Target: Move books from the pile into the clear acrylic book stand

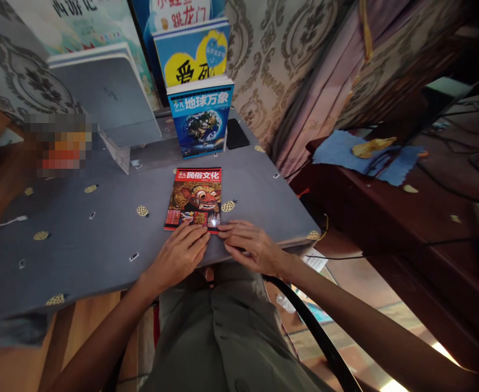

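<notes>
A red book [197,197] with a mask on its cover lies flat and shut on the grey tablecloth. Over its lower edge rests my left hand [182,250], fingers stretched out and lying flat, holding nothing. At the lower right corner of the same book is my right hand [252,246], its fingers extended and the fingertips touching or nearly touching the cover's edge. Behind the red book stands a blue book [201,122] with a globe on the cover, leaning in a row with a blue and yellow book [194,57].
A grey-backed book [104,92] stands in a clear holder [119,158] at the back left. A black phone [236,134] lies right of the blue book. A white cable [4,221] crosses the left side. Beyond the table's right edge is a dark wooden surface [386,218] with a blue cloth [337,158].
</notes>
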Demonstrator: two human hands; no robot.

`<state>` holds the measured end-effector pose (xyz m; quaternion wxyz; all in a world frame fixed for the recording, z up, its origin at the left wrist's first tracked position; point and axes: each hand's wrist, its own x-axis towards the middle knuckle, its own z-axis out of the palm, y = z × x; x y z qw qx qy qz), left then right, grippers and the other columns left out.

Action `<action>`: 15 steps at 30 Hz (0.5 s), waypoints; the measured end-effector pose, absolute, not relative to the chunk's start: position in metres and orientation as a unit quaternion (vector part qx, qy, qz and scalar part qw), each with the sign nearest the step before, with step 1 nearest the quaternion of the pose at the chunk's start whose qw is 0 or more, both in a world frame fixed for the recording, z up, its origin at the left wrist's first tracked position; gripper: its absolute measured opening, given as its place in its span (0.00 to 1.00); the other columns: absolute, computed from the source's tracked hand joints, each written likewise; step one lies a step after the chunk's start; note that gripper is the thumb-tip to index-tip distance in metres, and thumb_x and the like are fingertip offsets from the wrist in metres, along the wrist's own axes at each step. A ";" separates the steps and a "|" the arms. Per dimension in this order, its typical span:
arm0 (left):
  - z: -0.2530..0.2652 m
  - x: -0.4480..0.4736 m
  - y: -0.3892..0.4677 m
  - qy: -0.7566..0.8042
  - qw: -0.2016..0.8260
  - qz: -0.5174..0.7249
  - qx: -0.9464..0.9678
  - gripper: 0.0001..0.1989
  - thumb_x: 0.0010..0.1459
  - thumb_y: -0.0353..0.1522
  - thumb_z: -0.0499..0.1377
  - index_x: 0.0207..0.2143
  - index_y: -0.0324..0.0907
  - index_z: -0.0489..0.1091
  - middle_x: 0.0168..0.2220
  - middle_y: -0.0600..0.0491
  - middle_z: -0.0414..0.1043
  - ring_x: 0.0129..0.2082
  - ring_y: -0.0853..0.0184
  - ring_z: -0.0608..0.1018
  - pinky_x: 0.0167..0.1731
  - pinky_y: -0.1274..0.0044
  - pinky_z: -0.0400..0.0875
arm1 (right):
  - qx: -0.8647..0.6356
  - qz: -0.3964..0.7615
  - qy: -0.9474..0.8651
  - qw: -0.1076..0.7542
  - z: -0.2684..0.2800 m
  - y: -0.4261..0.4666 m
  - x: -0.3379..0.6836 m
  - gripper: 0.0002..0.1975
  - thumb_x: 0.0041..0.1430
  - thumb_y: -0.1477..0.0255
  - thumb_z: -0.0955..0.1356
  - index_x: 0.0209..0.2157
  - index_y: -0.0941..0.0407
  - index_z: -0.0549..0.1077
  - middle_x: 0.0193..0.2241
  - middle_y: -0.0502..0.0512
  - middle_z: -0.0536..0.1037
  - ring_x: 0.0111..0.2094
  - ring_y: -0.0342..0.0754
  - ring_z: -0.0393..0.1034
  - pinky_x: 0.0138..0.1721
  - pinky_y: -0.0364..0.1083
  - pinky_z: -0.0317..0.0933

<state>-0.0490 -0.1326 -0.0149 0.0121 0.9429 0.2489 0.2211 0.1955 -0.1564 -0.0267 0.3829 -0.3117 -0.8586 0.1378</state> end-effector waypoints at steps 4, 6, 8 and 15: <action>-0.017 -0.048 -0.135 0.265 0.025 0.228 0.936 0.17 0.68 0.29 0.52 0.57 0.41 0.70 0.52 0.44 0.76 0.54 0.59 0.76 0.59 0.58 0.70 | -0.315 0.135 -0.859 0.381 -0.025 -0.155 0.190 0.07 0.65 0.75 0.65 0.38 0.54 0.76 0.43 0.59 0.83 0.49 0.51 0.78 0.56 0.59 0.68; -0.018 -0.047 -0.136 0.274 0.026 0.231 0.933 0.17 0.68 0.30 0.52 0.57 0.41 0.70 0.51 0.44 0.76 0.53 0.58 0.76 0.58 0.59 0.70 | -0.321 0.133 -0.859 0.375 -0.024 -0.154 0.186 0.08 0.65 0.75 0.65 0.38 0.54 0.77 0.43 0.59 0.83 0.48 0.51 0.78 0.57 0.59 0.68; -0.017 -0.047 -0.137 0.279 0.024 0.229 0.932 0.17 0.68 0.30 0.52 0.56 0.40 0.70 0.50 0.43 0.76 0.51 0.58 0.76 0.56 0.59 0.71 | -0.333 0.131 -0.856 0.374 -0.024 -0.153 0.182 0.08 0.66 0.75 0.65 0.37 0.54 0.77 0.42 0.58 0.84 0.46 0.51 0.78 0.56 0.58 0.68; -0.013 -0.045 -0.138 0.279 0.012 0.234 0.931 0.15 0.68 0.29 0.52 0.53 0.38 0.72 0.47 0.44 0.77 0.47 0.58 0.76 0.51 0.61 0.73 | -0.358 0.118 -0.842 0.387 -0.025 -0.143 0.177 0.09 0.67 0.74 0.64 0.42 0.54 0.76 0.43 0.59 0.83 0.46 0.53 0.77 0.53 0.59 0.69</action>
